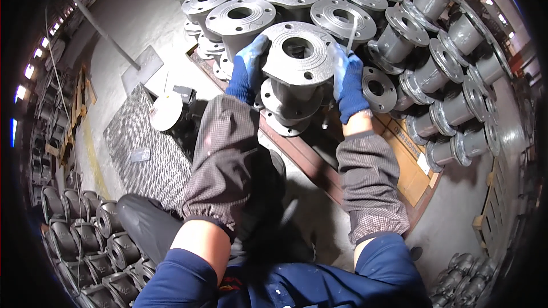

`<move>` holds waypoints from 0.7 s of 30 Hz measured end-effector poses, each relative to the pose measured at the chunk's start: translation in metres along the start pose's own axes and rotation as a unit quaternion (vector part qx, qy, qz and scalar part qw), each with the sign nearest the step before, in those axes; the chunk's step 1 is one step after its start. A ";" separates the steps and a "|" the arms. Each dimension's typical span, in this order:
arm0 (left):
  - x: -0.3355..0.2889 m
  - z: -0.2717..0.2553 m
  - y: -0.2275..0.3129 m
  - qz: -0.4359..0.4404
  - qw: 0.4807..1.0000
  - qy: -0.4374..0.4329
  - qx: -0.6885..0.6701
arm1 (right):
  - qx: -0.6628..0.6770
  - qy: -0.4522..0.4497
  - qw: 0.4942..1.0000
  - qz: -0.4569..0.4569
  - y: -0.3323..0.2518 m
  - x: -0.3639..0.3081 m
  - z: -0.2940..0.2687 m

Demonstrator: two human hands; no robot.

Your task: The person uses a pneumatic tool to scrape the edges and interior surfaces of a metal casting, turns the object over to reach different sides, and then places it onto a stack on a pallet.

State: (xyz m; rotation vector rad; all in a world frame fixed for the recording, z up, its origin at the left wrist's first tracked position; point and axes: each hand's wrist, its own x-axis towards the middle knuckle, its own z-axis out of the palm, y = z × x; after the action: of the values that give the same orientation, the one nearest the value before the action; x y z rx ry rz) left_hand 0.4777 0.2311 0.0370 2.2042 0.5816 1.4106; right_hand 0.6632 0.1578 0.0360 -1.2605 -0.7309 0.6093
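Observation:
A grey cast flanged pipe fitting (pixel 274 63), its round top flange pierced by a central bore and bolt holes, is in front of me over similar fittings. My left hand (pixel 249 68), in a blue glove, is closed on the flange's left edge. My right hand (pixel 347 80), gloved too, grips the right edge. A thin pale stick (pixel 354 29) rises by the right fingers; whether they hold it I cannot tell. Lower parts of the fitting and most fingertips are hidden.
Flanged fittings (pixel 240 16) stand in rows ahead, with others lying stacked at right (pixel 439 74). Beneath them are a reddish pallet edge (pixel 308 162) and cardboard (pixel 412 162). A woven mat (pixel 142 154), a white disc (pixel 166 112) and a post (pixel 103 23) are at left. More castings (pixel 85 239) lie lower left.

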 end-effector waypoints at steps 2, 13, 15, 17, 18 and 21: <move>-0.006 0.005 -0.001 -0.084 0.996 0.010 -0.040 | 0.123 0.008 0.992 -0.016 -0.003 -0.015 0.002; -0.013 0.028 0.090 -0.349 0.849 -0.046 -0.393 | 0.037 0.178 0.982 -0.044 -0.023 -0.108 -0.065; -0.014 0.050 0.097 -0.358 0.824 -0.055 -0.436 | 0.088 0.197 0.976 -0.040 -0.043 -0.115 -0.084; -0.011 0.066 0.107 -0.380 0.772 -0.051 -0.508 | 0.053 0.212 0.974 -0.061 -0.061 -0.115 -0.098; -0.005 0.070 0.112 -0.352 0.781 -0.043 -0.515 | 0.011 0.207 0.971 -0.116 -0.071 -0.109 -0.100; 0.002 0.097 0.113 -0.355 0.796 -0.068 -0.485 | -0.035 0.224 0.963 -0.146 -0.073 -0.084 -0.129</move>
State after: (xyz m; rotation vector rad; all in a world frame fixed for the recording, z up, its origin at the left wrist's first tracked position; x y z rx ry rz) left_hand 0.5790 0.1265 0.0687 1.0561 0.4101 0.8147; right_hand 0.7108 -0.0003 0.0760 -1.2653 -0.5451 0.0487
